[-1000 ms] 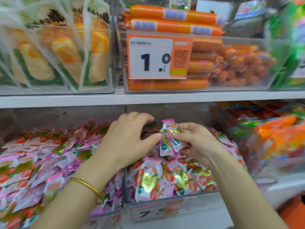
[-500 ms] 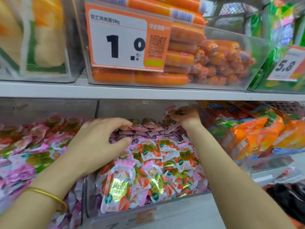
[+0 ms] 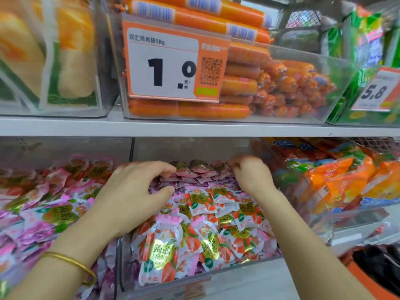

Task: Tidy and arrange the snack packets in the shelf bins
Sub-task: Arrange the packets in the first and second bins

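Observation:
Pink and white strawberry snack packets (image 3: 207, 230) fill the middle clear bin (image 3: 121, 263) on the lower shelf. My left hand (image 3: 129, 191) arches over the left side of the pile, fingers bent, fingertips touching the standing packets at the back; nothing is clasped in it. My right hand (image 3: 251, 174) reaches deeper on the right, knuckles up, fingers curled down among the rear packets (image 3: 194, 169). Motion blur hides whether it holds one.
To the left, a bin holds similar pink packets (image 3: 43, 208); on the right is a bin of orange packets (image 3: 337, 185). The shelf board (image 3: 194, 127) runs just above my hands, carrying a bin of orange sausages (image 3: 270, 87) with a price tag (image 3: 173, 61).
A second ago my right hand held one pink packet in front of the bin. It then reached to the bin's back right, and has now drawn slightly nearer. The view moved closer.

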Demonstrator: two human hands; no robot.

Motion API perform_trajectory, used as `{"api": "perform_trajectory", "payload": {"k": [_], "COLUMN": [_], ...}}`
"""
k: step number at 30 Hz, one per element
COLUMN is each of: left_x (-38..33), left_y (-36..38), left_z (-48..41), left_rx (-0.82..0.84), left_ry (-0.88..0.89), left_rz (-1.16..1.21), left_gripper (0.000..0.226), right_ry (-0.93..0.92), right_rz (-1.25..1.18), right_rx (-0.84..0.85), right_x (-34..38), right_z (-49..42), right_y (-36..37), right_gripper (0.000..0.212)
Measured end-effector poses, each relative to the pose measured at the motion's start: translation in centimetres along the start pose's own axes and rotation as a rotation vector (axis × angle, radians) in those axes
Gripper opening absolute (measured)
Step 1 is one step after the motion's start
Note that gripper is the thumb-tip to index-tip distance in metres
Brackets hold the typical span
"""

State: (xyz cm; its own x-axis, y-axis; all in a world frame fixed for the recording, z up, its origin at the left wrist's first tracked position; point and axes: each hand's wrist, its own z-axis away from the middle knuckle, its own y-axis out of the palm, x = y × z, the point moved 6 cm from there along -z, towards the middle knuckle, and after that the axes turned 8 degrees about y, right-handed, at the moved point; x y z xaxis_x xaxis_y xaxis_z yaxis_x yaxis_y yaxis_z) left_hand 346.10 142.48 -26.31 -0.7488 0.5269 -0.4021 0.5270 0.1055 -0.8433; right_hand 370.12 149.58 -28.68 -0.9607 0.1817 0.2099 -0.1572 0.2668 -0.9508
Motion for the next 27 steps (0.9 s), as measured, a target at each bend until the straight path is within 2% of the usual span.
{"api": "perform_trajectory", "payload": {"k": [2, 4, 7, 10, 15, 19, 25, 27], "left_x": [0.0, -0.2, -0.7, 0.6, 6.2, 9.1, 9.0, 9.6], "left_y": [0.0, -0.2, -1.6, -4.2, -8.7, -9.2, -6.7, -5.7], "left_z": [0.0, 0.0, 0.3, 1.2, 4.4, 6.6, 6.4, 6.3], "left_rx": [-0.011, -0.052, -0.195, -0.264, -0.279, -0.162, 0.067, 0.140], "left_ry": [0.007, 0.018, 0.027, -0.059, -0.302, -0.454, -0.372, -0.397], "left_rz": [0.004, 0.033, 0.147, 0.261, 0.025, -0.043, -0.086, -0.096], "left_gripper": [0.047, 0.045, 0.032, 0.026, 0.026, 0.027, 0.038, 0.045], "right_ry": [-0.037, -0.035, -0.002, -0.045, -0.223, -0.336, -0.313, -0.339], "right_rz": [0.028, 0.074, 0.101, -0.001, -0.468, -0.724, -0.890, -0.923], "right_rx": [0.188, 0.253, 0.164, 0.032, 0.004, 0.140, 0.163, 0.200], "right_x": [0.7, 0.9, 1.0, 2.5, 8.7, 13.2, 15.9, 16.6], "right_z": [0.7, 1.0, 1.5, 2.7, 7.3, 11.0, 11.5, 11.8], "right_y": [1.0, 1.7, 1.2, -0.2, -3.0, -2.7, -2.7, -2.7], "right_gripper": [0.035, 0.042, 0.043, 0.036, 0.025, 0.026, 0.024, 0.024]}}
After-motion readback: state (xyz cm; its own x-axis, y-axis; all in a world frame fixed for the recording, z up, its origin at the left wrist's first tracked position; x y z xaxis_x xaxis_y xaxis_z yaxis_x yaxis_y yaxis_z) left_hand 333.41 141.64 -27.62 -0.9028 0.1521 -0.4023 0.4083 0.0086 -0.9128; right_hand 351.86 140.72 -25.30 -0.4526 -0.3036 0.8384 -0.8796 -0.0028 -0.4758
